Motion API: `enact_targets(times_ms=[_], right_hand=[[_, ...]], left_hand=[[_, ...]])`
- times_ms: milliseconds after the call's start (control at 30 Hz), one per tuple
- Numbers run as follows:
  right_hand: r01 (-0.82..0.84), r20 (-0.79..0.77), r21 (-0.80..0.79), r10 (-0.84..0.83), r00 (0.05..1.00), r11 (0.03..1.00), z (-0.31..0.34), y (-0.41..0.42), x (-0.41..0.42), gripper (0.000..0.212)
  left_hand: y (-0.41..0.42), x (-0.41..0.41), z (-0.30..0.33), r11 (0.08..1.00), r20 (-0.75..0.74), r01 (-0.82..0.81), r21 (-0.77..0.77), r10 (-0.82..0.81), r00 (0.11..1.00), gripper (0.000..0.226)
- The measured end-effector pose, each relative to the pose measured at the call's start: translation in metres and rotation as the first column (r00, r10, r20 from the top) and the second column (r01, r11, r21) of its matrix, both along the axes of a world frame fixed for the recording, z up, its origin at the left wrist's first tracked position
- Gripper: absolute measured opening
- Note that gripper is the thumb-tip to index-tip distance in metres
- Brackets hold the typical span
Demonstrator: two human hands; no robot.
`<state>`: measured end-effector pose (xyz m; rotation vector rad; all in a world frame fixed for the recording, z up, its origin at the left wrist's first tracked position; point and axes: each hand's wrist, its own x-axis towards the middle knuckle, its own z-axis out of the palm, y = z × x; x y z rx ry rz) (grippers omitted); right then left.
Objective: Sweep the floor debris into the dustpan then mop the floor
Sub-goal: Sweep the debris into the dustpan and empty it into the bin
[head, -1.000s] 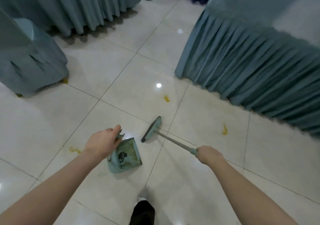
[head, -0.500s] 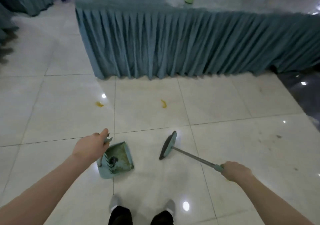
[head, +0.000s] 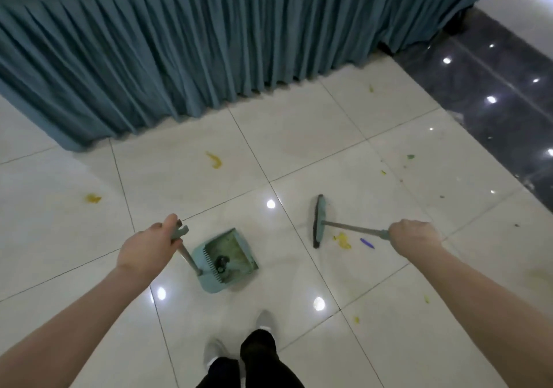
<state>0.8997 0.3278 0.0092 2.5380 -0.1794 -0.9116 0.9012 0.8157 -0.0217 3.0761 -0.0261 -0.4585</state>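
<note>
The dustpan (head: 229, 260) is set on the floor (head: 299, 136) at near centre, with the broom (head: 319, 220) to its right. A skirted worktop (head: 191, 37) is placed far behind both, and scraps (head: 343, 240) are scattered just right of the broom's head.

No text, label, brand, number or sign can be read anywhere in this view — the surfaces shown carry no print clear enough to make out.
</note>
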Motion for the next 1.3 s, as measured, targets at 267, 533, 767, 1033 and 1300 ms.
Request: enact_targets(times_ms=[267, 533, 767, 1033, 1300], right_hand=[[0.114, 0.007, 0.160, -0.117, 0.993, 0.980, 0.000, -0.014, -0.102, 0.025], [0.217, -0.196, 0.201, -0.178, 0.964, 0.955, -0.008, 0.015, -0.154, 0.020], [0.162, -0.319, 0.226, -0.084, 0.944, 0.961, -0.026, -0.027, -0.150, 0.031], [-0.010, -0.206, 0.163, 0.044, 0.977, 0.987, -0.044, -0.154, -0.099, 0.034], [0.181, -0.137, 0.044, -0.173, 0.975, 0.983, -0.028, -0.285, -0.071, 0.036]], left_hand=[[-0.022, -0.024, -0.011, 0.993, 0.010, 0.106, -0.048, -0.106, 0.994, 0.026], [-0.031, -0.069, -0.023, 0.988, -0.021, 0.154, -0.020, -0.154, 0.988, 0.026], [-0.075, -0.080, -0.017, 0.990, -0.034, 0.143, 0.017, -0.142, 0.989, 0.024], [-0.173, -0.060, -0.011, 0.996, -0.010, 0.075, 0.053, -0.075, 0.997, 0.024], [-0.251, -0.009, 0.003, 0.994, 0.008, 0.104, 0.028, -0.104, 0.995, 0.022]])
